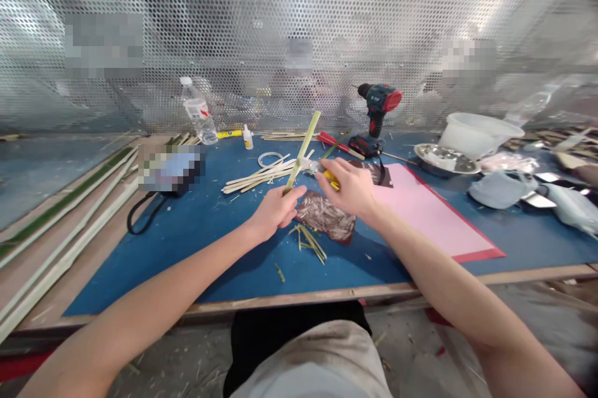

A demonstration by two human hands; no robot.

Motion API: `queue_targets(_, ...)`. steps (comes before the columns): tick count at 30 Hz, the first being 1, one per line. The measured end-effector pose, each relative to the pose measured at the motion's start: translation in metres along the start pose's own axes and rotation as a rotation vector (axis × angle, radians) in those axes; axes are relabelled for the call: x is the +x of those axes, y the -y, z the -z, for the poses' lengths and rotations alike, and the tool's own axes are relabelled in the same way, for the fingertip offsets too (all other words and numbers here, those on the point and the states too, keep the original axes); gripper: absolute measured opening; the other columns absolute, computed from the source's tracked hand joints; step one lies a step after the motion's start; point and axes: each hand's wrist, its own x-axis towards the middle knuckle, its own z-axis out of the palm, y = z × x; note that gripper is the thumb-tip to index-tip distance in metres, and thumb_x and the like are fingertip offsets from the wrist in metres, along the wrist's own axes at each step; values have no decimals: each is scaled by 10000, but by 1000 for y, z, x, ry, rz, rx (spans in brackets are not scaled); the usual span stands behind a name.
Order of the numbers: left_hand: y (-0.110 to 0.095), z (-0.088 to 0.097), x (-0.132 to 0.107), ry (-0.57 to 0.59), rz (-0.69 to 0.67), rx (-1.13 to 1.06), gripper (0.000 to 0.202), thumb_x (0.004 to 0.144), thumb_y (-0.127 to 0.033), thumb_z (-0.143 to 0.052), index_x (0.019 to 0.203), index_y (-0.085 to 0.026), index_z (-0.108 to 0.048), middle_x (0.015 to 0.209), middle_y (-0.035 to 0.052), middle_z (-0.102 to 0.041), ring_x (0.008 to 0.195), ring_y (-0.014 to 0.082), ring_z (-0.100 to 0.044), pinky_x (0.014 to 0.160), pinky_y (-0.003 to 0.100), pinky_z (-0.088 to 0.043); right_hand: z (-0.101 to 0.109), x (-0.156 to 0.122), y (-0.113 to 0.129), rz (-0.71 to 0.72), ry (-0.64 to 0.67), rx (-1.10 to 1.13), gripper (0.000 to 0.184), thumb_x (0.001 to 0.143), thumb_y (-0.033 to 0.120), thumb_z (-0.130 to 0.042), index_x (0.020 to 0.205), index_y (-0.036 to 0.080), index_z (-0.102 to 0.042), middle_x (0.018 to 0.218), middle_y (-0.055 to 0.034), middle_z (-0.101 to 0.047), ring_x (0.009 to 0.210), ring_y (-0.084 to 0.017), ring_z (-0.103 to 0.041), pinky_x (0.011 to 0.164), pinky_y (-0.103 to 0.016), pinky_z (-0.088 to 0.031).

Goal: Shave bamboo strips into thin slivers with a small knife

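My left hand (pixel 275 214) is closed around the lower end of a pale green bamboo strip (pixel 309 138), which points up and slightly right. In my right hand (pixel 349 187) is a yellow-handled utility knife (pixel 331 179); its blade end meets the strip partway up, where a pale shaving seems to curl, though this spot is blurred. Below my hands lies a dark brown mat (pixel 327 217) strewn with light shavings. A few short bamboo slivers (pixel 311 243) rest in front of it. Behind my left hand lies a bundle of thin pale strips (pixel 256 177).
A cordless drill (pixel 376 118) stands at the back, near a small glue bottle (pixel 247 137) and a water bottle (pixel 199 111). Pink sheet (pixel 430 211), metal bowl (pixel 446 160) and white tub (pixel 479 133) are on the right. Long bamboo lengths (pixel 79 230) and a strapped device (pixel 172 170) lie left.
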Motion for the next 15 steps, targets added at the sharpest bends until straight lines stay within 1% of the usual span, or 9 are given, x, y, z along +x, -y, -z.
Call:
queue_targets(2,1,0,0,2,-24,22,516,895,-513,-746,731,-236,-343,537,-120,-195,374,34,-191,386,222,-109,-3,-5,8,61,50,-16,475,1066,507,-423,1310,207,-701,1122,-81,-769,860,-180,-705,683,-303,-435)
queue_targets(4,1,0,-1,3,-47,52,497,907,-526,-727,736,-233,-364,534,-118,-211,373,37,-208,388,224,-124,-5,-8,11,90,74,-40,478,1067,499,-416,1338,223,-696,1082,-69,-771,808,-168,-688,646,-305,-403)
queue_targets(6,1,0,-1,3,-68,84,467,929,-525,-697,746,-232,-382,534,-115,-225,372,42,-217,388,228,-129,-6,-9,14,99,91,-59,482,1069,495,-408,1365,236,-687,1060,-62,-769,781,-162,-675,624,-308,-378)
queue_targets(10,4,1,0,13,-114,152,458,953,-544,-660,749,-234,-390,524,-111,-242,358,50,-231,383,239,-126,-4,-9,18,68,122,-93,489,1072,513,-396,1371,256,-684,1052,-57,-772,775,-166,-671,614,-315,-359)
queue_targets(12,7,0,-3,-3,-113,169,482,951,-549,-661,732,-235,-367,519,-108,-241,357,49,-233,385,242,-122,0,-5,15,27,129,-113,485,1074,520,-387,1356,268,-691,1067,-60,-773,807,-177,-684,631,-314,-365)
queue_targets(14,11,-3,-8,7,-92,207,501,955,-550,-655,712,-228,-358,516,-97,-264,369,46,-248,393,242,-129,7,0,3,-77,88,-156,485,1079,511,-370,1322,262,-707,1075,-72,-772,835,-196,-693,653,-311,-372)
queue_targets(15,13,-5,-11,31,-78,236,511,965,-557,-641,702,-223,-356,517,-89,-281,379,45,-259,399,241,-137,11,4,-5,-154,48,-185,482,1081,500,-365,1301,253,-715,1070,-78,-771,835,-204,-694,660,-309,-373)
